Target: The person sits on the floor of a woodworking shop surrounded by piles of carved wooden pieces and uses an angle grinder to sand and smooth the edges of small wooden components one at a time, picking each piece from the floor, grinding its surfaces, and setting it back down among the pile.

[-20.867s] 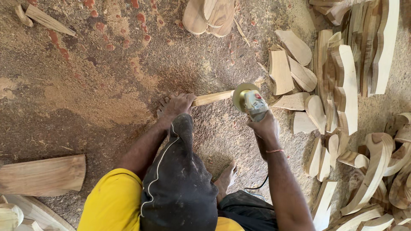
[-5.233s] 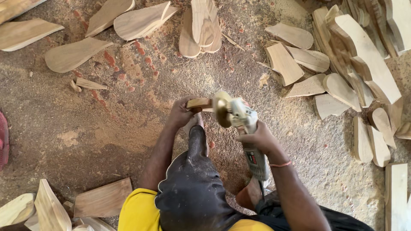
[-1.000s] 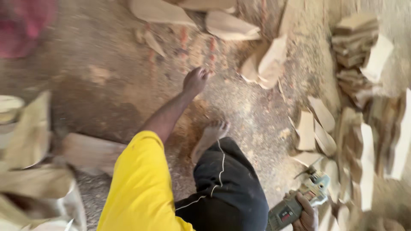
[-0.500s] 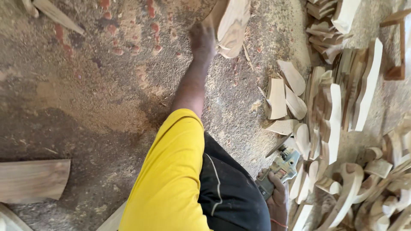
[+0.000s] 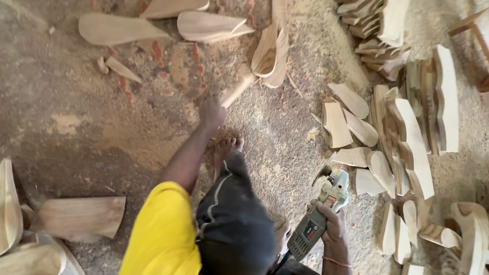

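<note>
Since half a second ago the person's left arm has drawn back from the stack of shaved wooden pieces, and the left hand [image 5: 213, 111] now comes away with a narrow wooden piece [image 5: 237, 90] in its grip. That hand is blurred by motion, but its fingers are curled around the lower end of the piece, which angles up and to the right towards the leaning stack of curved wooden blanks [image 5: 271, 53]. The far tip of the piece lies just beside that stack; whether it touches cannot be told.

The right hand [image 5: 331, 224] is wrapped tightly around the grey body of an angle grinder [image 5: 322, 211], low at the right of the view. The grinder points up and away from the person, its disc end hanging over the dusty floor near a flat wooden offcut [image 5: 352, 157].

The person sits on a floor [image 5: 127, 127] covered in sawdust, one bare foot [image 5: 227, 147] stretched forward just below the left hand. The person wears a yellow sleeve [image 5: 163, 229] and dark trousers [image 5: 232, 219].

More cut wooden shapes lie scattered to the right [image 5: 412, 147], some standing on edge in rows. Two flat paddle-like pieces [image 5: 119, 29] rest at the top left, and a broad wooden board [image 5: 81, 216] lies at the lower left.
</note>
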Tool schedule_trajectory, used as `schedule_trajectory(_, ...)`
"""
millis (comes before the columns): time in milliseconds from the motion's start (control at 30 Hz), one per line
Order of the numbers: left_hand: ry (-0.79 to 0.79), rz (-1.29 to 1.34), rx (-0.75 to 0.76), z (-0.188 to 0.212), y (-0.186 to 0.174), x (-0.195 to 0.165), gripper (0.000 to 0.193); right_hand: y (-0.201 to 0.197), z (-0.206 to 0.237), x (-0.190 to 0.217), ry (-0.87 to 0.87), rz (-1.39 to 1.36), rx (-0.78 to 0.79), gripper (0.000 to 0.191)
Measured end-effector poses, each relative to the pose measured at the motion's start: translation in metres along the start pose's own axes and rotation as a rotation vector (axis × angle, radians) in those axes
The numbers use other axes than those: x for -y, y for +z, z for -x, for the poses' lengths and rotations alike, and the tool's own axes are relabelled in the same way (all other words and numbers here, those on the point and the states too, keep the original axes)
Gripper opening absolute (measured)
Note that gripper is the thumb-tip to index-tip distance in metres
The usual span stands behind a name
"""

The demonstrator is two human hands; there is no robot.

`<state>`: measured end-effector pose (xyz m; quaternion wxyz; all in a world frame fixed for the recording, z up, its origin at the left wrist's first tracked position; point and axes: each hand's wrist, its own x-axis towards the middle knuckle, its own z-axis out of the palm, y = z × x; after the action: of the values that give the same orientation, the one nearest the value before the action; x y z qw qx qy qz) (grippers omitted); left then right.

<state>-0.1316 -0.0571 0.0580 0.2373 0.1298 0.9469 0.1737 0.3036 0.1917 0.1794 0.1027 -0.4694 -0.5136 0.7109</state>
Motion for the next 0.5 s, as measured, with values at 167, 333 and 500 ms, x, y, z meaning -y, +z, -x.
schedule_trajectory(167,0.31,0.015,0.12,0.064,0.005,0.036,0.017,0.006,0.026,-0.006,-0.023,0.066,-0.006,0.042)
schedule_trajectory(333,0.411,-0.11,0.259,0.091,-0.009,0.065,0.016,0.015,0.026,-0.011,0.086,0.13,-0.028,0.044)
schedule_trajectory(500,0.391,-0.302,0.399,0.091,0.008,0.041,0.027,0.04,0.008,0.002,0.15,0.289,0.005,0.041)
